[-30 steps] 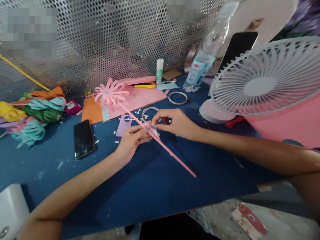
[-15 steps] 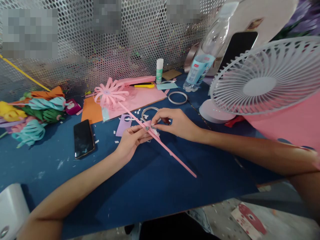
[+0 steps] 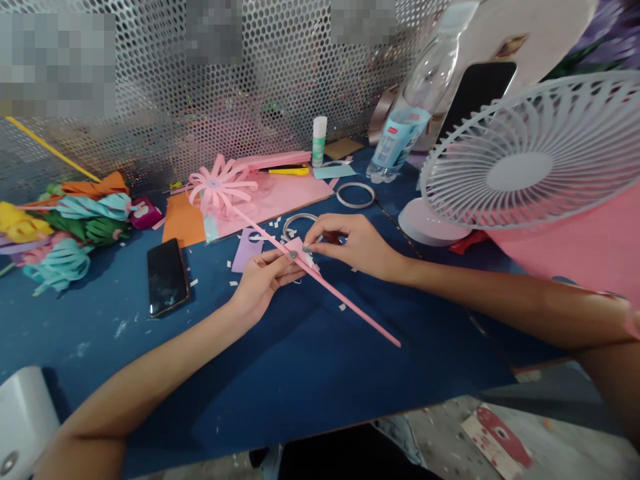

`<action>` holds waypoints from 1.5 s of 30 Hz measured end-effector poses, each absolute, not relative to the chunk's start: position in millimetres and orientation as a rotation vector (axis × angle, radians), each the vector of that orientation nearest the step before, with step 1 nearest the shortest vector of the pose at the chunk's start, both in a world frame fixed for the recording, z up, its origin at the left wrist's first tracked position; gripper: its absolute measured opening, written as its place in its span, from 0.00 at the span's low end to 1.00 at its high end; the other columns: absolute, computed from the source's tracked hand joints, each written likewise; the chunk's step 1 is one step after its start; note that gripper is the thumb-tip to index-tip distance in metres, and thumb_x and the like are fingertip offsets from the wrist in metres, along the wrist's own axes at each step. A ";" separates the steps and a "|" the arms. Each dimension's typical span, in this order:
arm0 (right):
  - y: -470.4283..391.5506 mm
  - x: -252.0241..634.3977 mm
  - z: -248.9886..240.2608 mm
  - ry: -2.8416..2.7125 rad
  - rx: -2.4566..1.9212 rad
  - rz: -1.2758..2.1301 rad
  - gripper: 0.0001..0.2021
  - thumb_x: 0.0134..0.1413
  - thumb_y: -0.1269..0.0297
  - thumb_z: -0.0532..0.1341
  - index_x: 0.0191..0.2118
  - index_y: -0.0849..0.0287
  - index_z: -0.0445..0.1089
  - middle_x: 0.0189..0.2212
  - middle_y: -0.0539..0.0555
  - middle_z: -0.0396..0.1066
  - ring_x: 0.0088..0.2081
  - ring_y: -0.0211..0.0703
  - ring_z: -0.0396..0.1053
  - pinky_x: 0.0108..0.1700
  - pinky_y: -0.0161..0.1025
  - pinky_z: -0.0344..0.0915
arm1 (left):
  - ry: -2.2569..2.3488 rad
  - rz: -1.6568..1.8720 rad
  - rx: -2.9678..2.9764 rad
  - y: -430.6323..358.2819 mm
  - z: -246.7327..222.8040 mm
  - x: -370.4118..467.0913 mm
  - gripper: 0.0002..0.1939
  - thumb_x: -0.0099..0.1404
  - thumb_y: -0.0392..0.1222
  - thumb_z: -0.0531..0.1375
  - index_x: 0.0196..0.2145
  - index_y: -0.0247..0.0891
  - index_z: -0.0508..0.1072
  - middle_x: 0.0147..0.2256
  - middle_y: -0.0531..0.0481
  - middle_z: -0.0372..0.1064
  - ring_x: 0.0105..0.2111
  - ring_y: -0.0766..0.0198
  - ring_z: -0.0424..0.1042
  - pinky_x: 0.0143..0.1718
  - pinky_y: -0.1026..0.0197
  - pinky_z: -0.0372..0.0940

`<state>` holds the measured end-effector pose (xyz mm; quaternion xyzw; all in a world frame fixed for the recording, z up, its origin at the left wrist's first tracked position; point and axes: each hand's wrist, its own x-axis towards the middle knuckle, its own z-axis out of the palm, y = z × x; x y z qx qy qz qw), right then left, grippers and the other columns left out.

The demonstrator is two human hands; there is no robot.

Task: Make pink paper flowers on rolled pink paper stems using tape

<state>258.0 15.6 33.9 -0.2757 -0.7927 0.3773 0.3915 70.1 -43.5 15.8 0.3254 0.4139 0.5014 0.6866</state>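
Note:
A pink paper flower with looped petals is fixed to a long, thin pink stem, which slants down to the right. My left hand is closed on the stem near its middle, thumb on top. By that thumb, a small pink paper piece with a whitish part lies against the stem. My right hand is closed in a pinch at the paper piece's right edge; what its fingertips hold is too small to make out.
A dark phone lies left of my left hand, below colourful paper flowers. Rings of tape, paper scraps, a glue stick and a yellow cutter lie beyond. A bottle and a fan stand right.
The stem's lower end has swung slightly up and to the right. My right fingertips have shifted a little at the pink paper piece, more of which now shows.

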 end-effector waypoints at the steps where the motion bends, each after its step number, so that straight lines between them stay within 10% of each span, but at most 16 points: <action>1: 15.5 257.9 34.5 -1.988 -0.730 0.993 0.06 0.53 0.64 0.65 0.31 0.61 0.74 0.30 0.51 0.72 0.26 0.33 0.59 0.29 0.35 0.56 | 0.924 1.130 0.719 -43.5 15.5 70.0 0.10 0.51 0.41 0.72 0.30 0.34 0.79 0.29 0.48 0.79 0.31 0.62 0.78 0.44 0.58 0.73; 45: 19.8 257.9 31.3 -2.081 -0.725 0.980 0.07 0.54 0.63 0.63 0.33 0.61 0.74 0.30 0.52 0.73 0.27 0.34 0.59 0.29 0.34 0.56 | 1.001 1.092 0.757 -44.8 18.3 72.0 0.11 0.52 0.42 0.71 0.32 0.34 0.79 0.29 0.48 0.78 0.32 0.61 0.78 0.45 0.56 0.73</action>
